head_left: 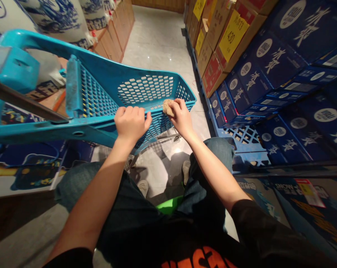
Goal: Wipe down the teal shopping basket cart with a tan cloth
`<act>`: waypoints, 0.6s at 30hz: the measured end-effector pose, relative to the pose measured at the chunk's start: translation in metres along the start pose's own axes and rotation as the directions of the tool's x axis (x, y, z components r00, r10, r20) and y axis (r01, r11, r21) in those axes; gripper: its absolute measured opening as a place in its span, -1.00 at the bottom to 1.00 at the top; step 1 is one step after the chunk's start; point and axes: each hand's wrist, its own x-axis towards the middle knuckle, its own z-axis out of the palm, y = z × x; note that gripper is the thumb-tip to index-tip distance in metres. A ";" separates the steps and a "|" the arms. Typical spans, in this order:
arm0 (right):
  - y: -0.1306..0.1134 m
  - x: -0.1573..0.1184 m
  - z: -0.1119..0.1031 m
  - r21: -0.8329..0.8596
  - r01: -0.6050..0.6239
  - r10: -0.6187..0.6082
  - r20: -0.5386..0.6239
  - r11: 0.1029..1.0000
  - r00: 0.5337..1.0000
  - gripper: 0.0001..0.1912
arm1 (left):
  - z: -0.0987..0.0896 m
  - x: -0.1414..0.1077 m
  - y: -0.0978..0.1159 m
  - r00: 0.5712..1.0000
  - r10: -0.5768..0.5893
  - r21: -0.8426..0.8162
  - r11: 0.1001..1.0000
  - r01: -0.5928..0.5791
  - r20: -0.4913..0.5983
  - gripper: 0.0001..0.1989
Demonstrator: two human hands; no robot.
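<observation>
Black shirt fabric [134, 249] with orange lettering [199, 258] lay nearest, at the bottom of the view. Stacks of blue boxes [257, 70] filled much of the right side. Across the middle stretched a blue shopping cart [107, 72], its long axis running left to right, handle end at the left, latticed basket end pointing right. On its near rim the left hand [132, 123] was closed, fingers curled over the edge, thumb toward the right. Farther along that rim, the right hand [181, 116] held its fingers narrow, pinching a tan rag [167, 107] against the basket. Bunched tight, the rag showed no clear long axis.
</observation>
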 end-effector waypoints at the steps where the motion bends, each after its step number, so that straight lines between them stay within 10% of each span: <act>1: -0.003 0.000 0.001 0.011 0.028 -0.028 0.024 1.000 0.999 -0.51 | 0.000 0.000 0.000 1.000 0.002 -0.003 1.000 -0.002 -0.003 -0.73; 10: 0.035 0.013 -0.018 -0.003 -0.142 0.141 -0.083 0.990 0.987 -0.68 | 0.000 0.000 0.005 1.000 -0.011 -0.015 1.000 0.011 -0.020 -0.77; 18: -0.004 0.006 0.002 0.086 -0.023 0.021 0.026 0.996 0.999 -0.59 | 0.003 0.001 0.013 1.000 -0.009 0.016 1.000 0.009 -0.005 -0.74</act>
